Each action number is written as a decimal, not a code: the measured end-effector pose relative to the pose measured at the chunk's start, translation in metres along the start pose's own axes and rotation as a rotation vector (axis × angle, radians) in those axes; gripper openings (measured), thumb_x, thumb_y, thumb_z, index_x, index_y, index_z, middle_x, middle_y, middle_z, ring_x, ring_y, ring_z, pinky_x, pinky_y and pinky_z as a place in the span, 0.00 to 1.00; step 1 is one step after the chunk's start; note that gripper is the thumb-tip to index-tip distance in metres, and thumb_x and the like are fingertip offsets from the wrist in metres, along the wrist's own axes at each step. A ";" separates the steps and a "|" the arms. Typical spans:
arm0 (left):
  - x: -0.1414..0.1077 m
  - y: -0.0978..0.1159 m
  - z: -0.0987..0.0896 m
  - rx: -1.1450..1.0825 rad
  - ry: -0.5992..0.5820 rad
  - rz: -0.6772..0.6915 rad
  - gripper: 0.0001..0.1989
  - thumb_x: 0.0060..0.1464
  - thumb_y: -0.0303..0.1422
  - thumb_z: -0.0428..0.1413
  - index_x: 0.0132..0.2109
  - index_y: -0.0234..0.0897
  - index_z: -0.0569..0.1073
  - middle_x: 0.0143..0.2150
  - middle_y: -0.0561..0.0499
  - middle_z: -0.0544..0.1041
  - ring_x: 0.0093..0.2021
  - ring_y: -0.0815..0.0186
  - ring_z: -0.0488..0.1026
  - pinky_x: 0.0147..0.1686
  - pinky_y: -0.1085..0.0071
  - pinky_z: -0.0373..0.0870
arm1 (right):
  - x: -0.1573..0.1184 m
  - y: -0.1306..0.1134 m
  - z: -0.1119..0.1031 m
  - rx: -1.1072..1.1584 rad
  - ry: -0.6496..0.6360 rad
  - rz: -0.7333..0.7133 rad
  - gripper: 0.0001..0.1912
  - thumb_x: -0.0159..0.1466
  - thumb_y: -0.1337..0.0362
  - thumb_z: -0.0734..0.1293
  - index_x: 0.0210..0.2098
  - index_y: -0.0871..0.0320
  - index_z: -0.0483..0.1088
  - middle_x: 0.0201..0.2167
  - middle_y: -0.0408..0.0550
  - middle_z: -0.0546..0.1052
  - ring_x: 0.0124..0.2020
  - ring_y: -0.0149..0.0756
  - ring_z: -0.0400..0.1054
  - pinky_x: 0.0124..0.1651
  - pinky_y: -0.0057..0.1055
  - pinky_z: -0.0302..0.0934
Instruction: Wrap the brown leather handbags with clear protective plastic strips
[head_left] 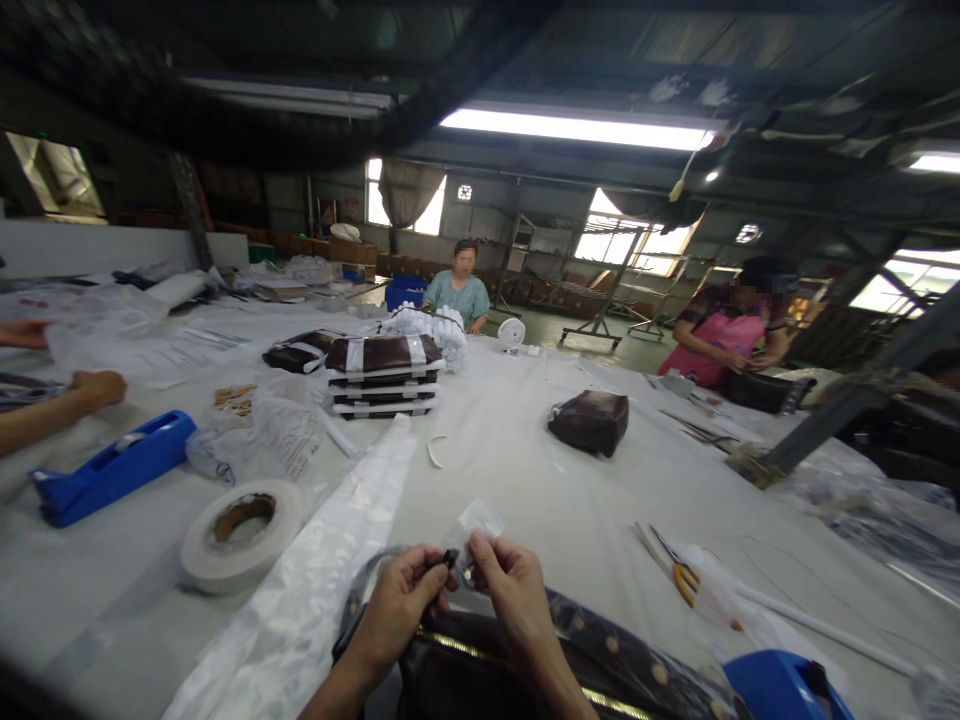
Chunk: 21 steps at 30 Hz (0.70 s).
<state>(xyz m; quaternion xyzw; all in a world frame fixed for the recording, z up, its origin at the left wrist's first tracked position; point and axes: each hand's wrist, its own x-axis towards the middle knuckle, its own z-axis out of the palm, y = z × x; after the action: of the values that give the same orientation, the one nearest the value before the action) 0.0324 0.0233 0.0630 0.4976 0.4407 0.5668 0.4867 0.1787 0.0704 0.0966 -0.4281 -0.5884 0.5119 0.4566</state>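
Note:
Just above a dark brown bag [450, 675] with a brass zipper, my two hands meet close together. My left hand [409, 595] pinches a small black piece [450, 557] between thumb and fingertips. In my right hand [514, 590], thumb and fingers are closed on a small clear plastic bag [480, 518], whose top stands up past the fingers. A small shiny bit shows by the right fingertips, too small to name. The bag's dotted strap [607, 635] runs to the right below my hands.
Left are a tape roll [202, 560], a blue tape dispenser [112, 470] and a co-worker's hand [97, 388]. Wrapped brown bags [384, 355] are stacked ahead; another bag [591, 422] lies right of them. Yellow-handled scissors [684, 580] and a second dispenser [784, 685] are at right.

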 end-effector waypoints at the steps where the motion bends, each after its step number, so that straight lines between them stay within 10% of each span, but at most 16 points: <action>1: 0.000 0.000 0.000 -0.008 0.005 0.003 0.16 0.57 0.44 0.57 0.38 0.33 0.73 0.30 0.50 0.75 0.25 0.69 0.69 0.27 0.75 0.62 | 0.001 0.000 -0.001 -0.009 0.008 0.009 0.28 0.54 0.40 0.67 0.19 0.62 0.69 0.14 0.41 0.64 0.19 0.27 0.54 0.23 0.26 0.49; 21: -0.003 0.003 0.004 0.014 0.056 -0.011 0.16 0.52 0.43 0.60 0.40 0.34 0.78 0.32 0.48 0.79 0.29 0.63 0.74 0.30 0.72 0.67 | -0.025 -0.004 0.007 -0.389 0.302 -0.279 0.21 0.62 0.49 0.64 0.23 0.59 0.72 0.21 0.46 0.73 0.25 0.35 0.64 0.31 0.29 0.57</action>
<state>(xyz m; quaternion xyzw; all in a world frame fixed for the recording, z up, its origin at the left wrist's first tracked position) 0.0363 0.0196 0.0664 0.4826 0.4608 0.5748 0.4737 0.1775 0.0439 0.0980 -0.4938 -0.6542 0.2521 0.5144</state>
